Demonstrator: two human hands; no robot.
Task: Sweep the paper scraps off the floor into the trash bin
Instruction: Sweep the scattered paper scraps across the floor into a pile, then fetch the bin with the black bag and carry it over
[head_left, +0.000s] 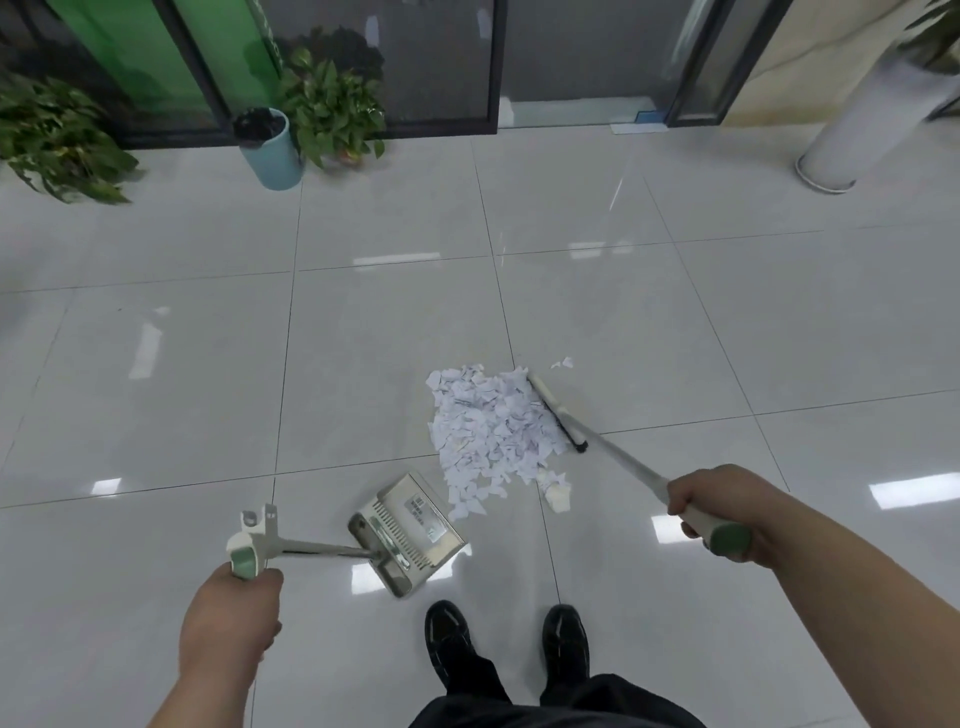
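A heap of white paper scraps (493, 431) lies on the tiled floor ahead of my feet. My right hand (722, 506) grips the green-ended handle of a broom (558, 413), whose head rests against the heap's right side. My left hand (236, 608) grips the handle of a metal dustpan (408, 530) that stands on the floor just left of and below the heap, its mouth towards the scraps. A pale blue trash bin (270, 150) with a black liner stands far off by the glass wall at upper left.
Potted plants (332, 109) flank the bin, another plant (52, 135) at the far left. A white column (852, 140) rises at upper right. A few stray scraps (563, 362) lie beyond the broom head. My black shoes (447, 631) stand below the dustpan.
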